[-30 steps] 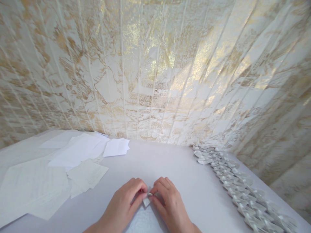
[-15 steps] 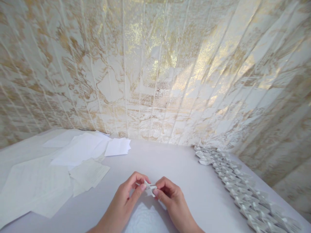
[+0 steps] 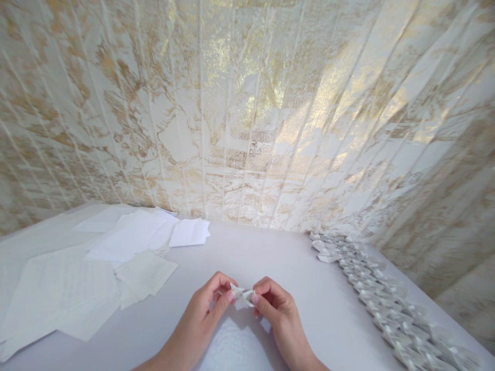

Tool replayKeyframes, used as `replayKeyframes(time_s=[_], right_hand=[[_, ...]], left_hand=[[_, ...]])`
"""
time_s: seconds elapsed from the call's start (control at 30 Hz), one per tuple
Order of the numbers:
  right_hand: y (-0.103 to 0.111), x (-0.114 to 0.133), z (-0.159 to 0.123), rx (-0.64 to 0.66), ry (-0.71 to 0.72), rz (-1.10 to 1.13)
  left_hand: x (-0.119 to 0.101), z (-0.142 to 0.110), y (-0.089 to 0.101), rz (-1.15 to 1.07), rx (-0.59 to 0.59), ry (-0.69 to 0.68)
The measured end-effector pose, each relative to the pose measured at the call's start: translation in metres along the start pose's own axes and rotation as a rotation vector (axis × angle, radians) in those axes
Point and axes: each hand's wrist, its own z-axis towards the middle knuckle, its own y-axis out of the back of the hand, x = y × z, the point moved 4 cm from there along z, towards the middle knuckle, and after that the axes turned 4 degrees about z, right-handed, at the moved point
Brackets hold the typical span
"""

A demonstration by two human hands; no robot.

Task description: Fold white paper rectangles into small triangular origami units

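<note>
A small folded white paper piece (image 3: 242,294) is pinched between both my hands just above the white table (image 3: 294,278). My left hand (image 3: 204,314) grips its left end with thumb and fingertips closed. My right hand (image 3: 276,309) grips its right end the same way. The piece hangs slightly off the surface near the front middle of the table.
Loose white sheets (image 3: 77,278) and a small stack of paper squares (image 3: 189,233) lie at the left. A long row of several small folded paper pieces (image 3: 379,299) runs along the right edge. A gold-and-white curtain (image 3: 247,113) hangs behind the table.
Both hands have lifted the folded piece off the table and pulled its ends apart a little; before, they pressed it flat on the surface.
</note>
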Motion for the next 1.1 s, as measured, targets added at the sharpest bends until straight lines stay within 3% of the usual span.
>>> replayKeyframes(time_s=[0.23,0.43,0.63,0.9,1.1], right_hand=[[0.011,-0.003,0.006,-0.146,0.026,0.133],[0.001,0.001,0.003,0.013,0.023,0.16],[-0.003,-0.006,0.003,0.118,-0.075,0.122],[0.0,-0.006,0.0,0.054,-0.023,-0.056],[-0.003,0.002,-0.003,-0.012,-0.007,-0.113]], left_hand=[[0.009,0.005,0.004,-0.062,-0.057,0.03],[0.009,0.004,0.008,0.004,-0.112,0.002],[-0.004,0.0,0.005,0.106,-0.07,-0.102],[-0.006,-0.001,-0.001,0.173,0.112,0.01],[-0.015,-0.002,0.0,0.324,0.076,-0.072]])
